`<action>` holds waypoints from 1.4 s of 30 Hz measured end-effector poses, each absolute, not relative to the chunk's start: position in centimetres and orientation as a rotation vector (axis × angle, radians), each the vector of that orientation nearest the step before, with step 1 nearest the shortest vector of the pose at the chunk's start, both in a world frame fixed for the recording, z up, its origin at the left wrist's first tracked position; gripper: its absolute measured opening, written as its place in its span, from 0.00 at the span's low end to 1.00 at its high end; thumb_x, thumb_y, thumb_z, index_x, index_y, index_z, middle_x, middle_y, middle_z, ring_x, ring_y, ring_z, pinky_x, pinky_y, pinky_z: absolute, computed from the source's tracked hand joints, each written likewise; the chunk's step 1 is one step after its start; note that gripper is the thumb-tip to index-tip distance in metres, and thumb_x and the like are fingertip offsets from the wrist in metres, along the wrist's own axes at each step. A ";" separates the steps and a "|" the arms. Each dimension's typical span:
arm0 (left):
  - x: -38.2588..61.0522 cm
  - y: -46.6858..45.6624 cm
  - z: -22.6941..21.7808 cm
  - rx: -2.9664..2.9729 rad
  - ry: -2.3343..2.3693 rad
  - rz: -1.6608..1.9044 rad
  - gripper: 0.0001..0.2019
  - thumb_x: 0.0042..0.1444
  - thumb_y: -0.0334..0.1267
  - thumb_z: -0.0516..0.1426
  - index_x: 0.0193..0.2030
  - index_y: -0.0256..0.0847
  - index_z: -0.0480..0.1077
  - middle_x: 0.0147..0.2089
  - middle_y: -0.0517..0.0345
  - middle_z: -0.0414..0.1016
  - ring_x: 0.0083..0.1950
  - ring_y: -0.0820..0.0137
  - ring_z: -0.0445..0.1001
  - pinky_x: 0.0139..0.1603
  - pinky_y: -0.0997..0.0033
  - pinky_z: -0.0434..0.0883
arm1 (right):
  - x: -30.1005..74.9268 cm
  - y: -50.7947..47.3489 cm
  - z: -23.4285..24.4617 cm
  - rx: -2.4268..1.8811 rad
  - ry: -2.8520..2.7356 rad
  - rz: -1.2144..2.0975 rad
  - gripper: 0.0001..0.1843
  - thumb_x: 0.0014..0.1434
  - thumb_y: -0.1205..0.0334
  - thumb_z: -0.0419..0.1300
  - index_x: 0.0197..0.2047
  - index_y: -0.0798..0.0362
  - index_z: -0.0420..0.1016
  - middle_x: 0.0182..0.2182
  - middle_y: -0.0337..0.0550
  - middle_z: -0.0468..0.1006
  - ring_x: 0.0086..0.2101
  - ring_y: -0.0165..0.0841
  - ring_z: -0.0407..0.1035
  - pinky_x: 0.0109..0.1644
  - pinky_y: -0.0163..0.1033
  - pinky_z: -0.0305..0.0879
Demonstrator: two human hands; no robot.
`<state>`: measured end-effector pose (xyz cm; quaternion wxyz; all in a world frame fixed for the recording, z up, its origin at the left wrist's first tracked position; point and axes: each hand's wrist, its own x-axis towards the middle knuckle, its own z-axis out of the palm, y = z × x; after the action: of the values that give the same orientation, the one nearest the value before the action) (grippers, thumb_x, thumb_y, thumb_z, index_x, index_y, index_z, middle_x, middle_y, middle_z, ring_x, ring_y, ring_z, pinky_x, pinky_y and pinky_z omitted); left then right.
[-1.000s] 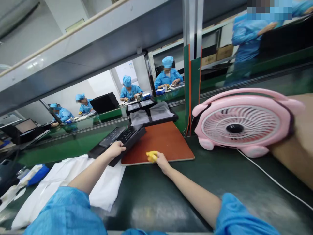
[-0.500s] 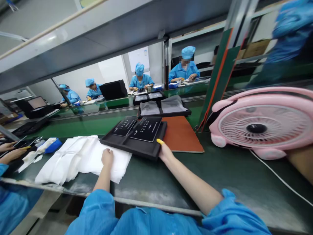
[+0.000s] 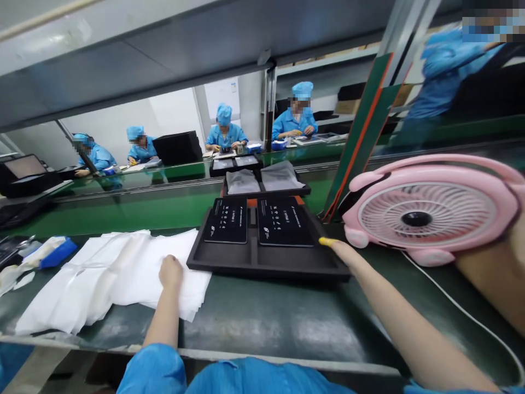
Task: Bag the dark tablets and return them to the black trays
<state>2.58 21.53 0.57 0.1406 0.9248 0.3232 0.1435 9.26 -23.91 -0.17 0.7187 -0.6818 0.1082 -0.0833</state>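
Note:
My right hand (image 3: 337, 249), a yellow finger cot on its thumb, grips the right side of a black two-compartment tray (image 3: 223, 262). In the tray lie two flat black panels with white print, the left panel (image 3: 226, 221) and the wider right panel (image 3: 284, 222). My left hand (image 3: 171, 273) is closed on top of a stack of white sheets or sleeves (image 3: 135, 279); its fingertips are hidden, so what they pinch cannot be made out. The tray's left front corner overlaps the stack. A reddish-brown board (image 3: 252, 202) is almost wholly covered by the tray.
A pink fan (image 3: 418, 210) with a white cord stands at right. Behind the tray, another black tray (image 3: 266, 191) holds translucent sleeves on the green line. A blue box (image 3: 57, 251) lies far left. Several co-workers in blue sit across; an upright post (image 3: 363, 137) rises behind.
My right hand has brought the tray to the right and nearer, turning it squarer to me and covering the brown board. My left hand has stayed on the white stack. The view has shifted right.

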 end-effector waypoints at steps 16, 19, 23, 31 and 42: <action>3.3 21.2 -0.1 2.825 0.415 0.380 0.11 0.49 0.36 0.55 0.40 0.37 0.64 0.44 0.50 0.68 0.47 0.64 0.68 0.46 0.69 0.64 | 3.6 -16.7 -2.6 -2.527 -0.712 -0.884 0.11 0.57 0.64 0.53 0.40 0.53 0.75 0.41 0.47 0.75 0.40 0.37 0.68 0.46 0.42 0.63; 3.3 20.9 -0.2 2.881 0.470 0.382 0.14 0.49 0.41 0.56 0.40 0.36 0.63 0.43 0.49 0.67 0.47 0.62 0.68 0.45 0.67 0.63 | 3.8 -17.8 -3.3 -2.482 -0.660 -1.092 0.12 0.57 0.61 0.52 0.39 0.56 0.74 0.38 0.48 0.76 0.38 0.37 0.68 0.42 0.43 0.63; 3.5 20.5 -0.2 2.915 0.506 0.365 0.08 0.56 0.39 0.49 0.38 0.37 0.64 0.42 0.49 0.67 0.44 0.63 0.69 0.40 0.67 0.63 | 2.4 -16.3 -3.0 -2.358 -0.733 -1.309 0.13 0.57 0.61 0.53 0.43 0.57 0.71 0.42 0.52 0.74 0.40 0.39 0.68 0.40 0.44 0.63; 3.0 19.8 -0.5 2.906 0.335 0.570 0.07 0.56 0.36 0.50 0.38 0.38 0.65 0.40 0.51 0.68 0.39 0.66 0.68 0.39 0.69 0.61 | 1.1 -13.2 -4.0 -2.101 -1.337 -0.612 0.09 0.58 0.65 0.50 0.38 0.53 0.72 0.33 0.44 0.75 0.36 0.31 0.69 0.42 0.39 0.66; 3.9 21.1 0.6 2.308 0.533 0.691 0.07 0.51 0.34 0.48 0.24 0.40 0.61 0.24 0.60 0.63 0.30 0.69 0.64 0.35 0.71 0.60 | 1.8 -13.8 -4.7 -2.038 -1.188 -0.433 0.08 0.57 0.66 0.51 0.34 0.53 0.72 0.32 0.43 0.75 0.35 0.31 0.70 0.45 0.42 0.65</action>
<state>3.94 21.06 0.56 0.3308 0.8828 0.2037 0.2641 1.84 -13.76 -4.72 0.3632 -0.7917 -0.4615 -0.1683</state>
